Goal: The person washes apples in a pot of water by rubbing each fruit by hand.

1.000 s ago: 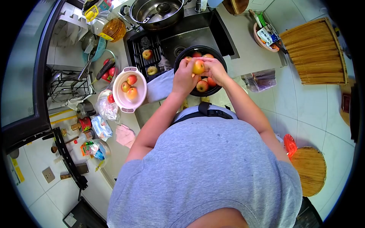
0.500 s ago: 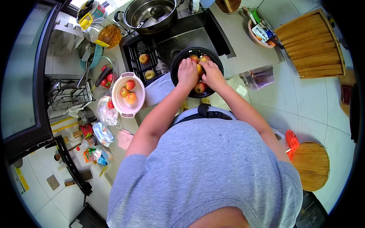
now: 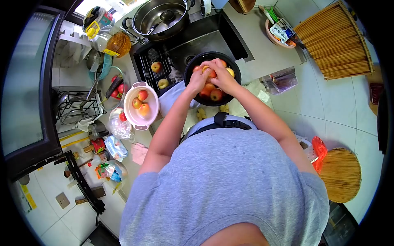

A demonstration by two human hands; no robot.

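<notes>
Both hands are together over a black bowl [image 3: 237, 84] of red and yellow apples at the sink's near edge. My left hand [image 3: 198, 79] curls round the left side of an apple [image 3: 211, 74]. Fingers of my right hand [image 3: 222, 78] wrap over the same apple from the right and partly hide it. Several other apples, such as one [image 3: 216, 94] near the front, lie in the bowl around the hands. To the left, a pink-white basin [image 3: 130, 115] holds three apples. Two more apples [image 3: 156, 67] rest on the black rack in the sink.
Behind the bowl is the dark sink [image 3: 197, 43], with a large steel pot [image 3: 160, 18] at its back left. An oil bottle [image 3: 119, 44], a glass bowl and plastic bags line the left counter. A small pink basket [image 3: 276, 37] with packets stands at the right.
The hands held an apple above the bowl, then lowered into it; now they are closed together round an apple, the right hand over the left. The apples in the bowl have shifted.
</notes>
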